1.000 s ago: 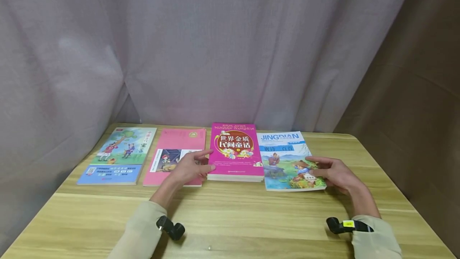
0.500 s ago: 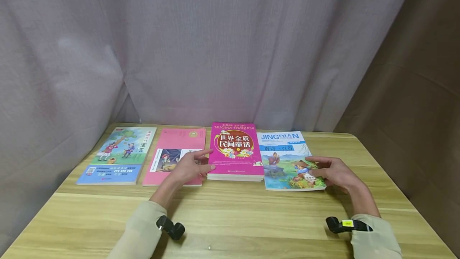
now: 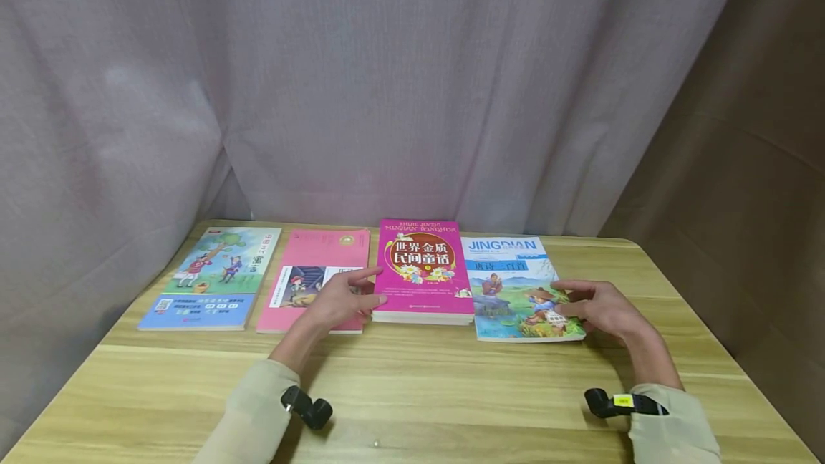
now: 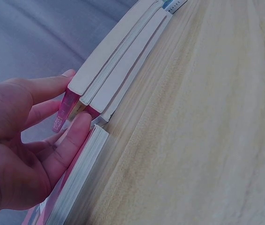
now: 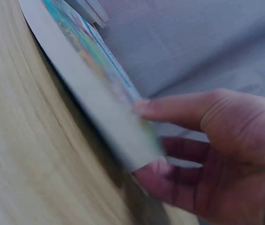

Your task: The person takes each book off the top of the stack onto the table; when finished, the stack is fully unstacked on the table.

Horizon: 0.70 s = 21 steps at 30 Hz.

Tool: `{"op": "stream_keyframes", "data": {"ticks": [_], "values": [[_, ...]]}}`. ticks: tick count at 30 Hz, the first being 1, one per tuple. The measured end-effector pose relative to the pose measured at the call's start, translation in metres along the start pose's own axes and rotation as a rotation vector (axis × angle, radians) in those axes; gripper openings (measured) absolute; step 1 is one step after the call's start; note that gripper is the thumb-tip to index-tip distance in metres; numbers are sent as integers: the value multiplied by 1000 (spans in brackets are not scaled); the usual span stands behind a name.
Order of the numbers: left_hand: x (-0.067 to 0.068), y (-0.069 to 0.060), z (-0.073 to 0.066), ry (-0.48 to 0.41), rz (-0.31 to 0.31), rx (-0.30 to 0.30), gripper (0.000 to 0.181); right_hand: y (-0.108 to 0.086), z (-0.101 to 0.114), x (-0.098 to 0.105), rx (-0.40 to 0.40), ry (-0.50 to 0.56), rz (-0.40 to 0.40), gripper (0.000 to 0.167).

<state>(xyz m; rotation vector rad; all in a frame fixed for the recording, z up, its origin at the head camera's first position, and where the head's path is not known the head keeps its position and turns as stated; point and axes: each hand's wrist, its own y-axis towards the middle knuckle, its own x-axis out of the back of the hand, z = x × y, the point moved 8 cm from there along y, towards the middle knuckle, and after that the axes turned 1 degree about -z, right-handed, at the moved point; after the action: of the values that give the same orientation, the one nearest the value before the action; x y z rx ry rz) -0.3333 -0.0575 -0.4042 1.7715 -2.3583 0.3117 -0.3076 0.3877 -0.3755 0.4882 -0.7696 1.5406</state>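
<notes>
In the head view my left hand reaches over a pink book to a stack of books topped by a magenta storybook. Its fairly straight fingers touch the stack's left side; the left wrist view shows the fingertips against the spines. My right hand pinches the right edge of a blue-and-white picture-cover book. In the right wrist view one digit lies on this book's cover and other fingers are under its near corner. That edge is raised a little off the table.
A green-and-blue book lies at the far left of the wooden table. The pink book sits between it and the stack. Grey curtain hangs close behind the table's back edge, with a darker brown curtain on the right.
Almost nothing differs. The tips of my right hand have shifted very slightly at the blue-and-white book's edge; the left hand and the other books have stayed in place.
</notes>
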Motion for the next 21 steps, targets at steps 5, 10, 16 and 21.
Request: {"op": "stream_keyframes", "data": {"ticks": [5, 10, 16, 21], "values": [[0, 1, 1, 3, -6, 3, 66, -11, 14, 19, 33, -91, -112, 60], [1, 0, 1, 12, -7, 1, 66, -19, 40, 32, 152, -2, -243, 59], [1, 0, 1, -2, -10, 11, 66, -16, 69, 14, 259, 151, -209, 59], [0, 0, 1, -3, 4, -2, 68, -7, 87, -14, 280, 235, -116, 57]]}}
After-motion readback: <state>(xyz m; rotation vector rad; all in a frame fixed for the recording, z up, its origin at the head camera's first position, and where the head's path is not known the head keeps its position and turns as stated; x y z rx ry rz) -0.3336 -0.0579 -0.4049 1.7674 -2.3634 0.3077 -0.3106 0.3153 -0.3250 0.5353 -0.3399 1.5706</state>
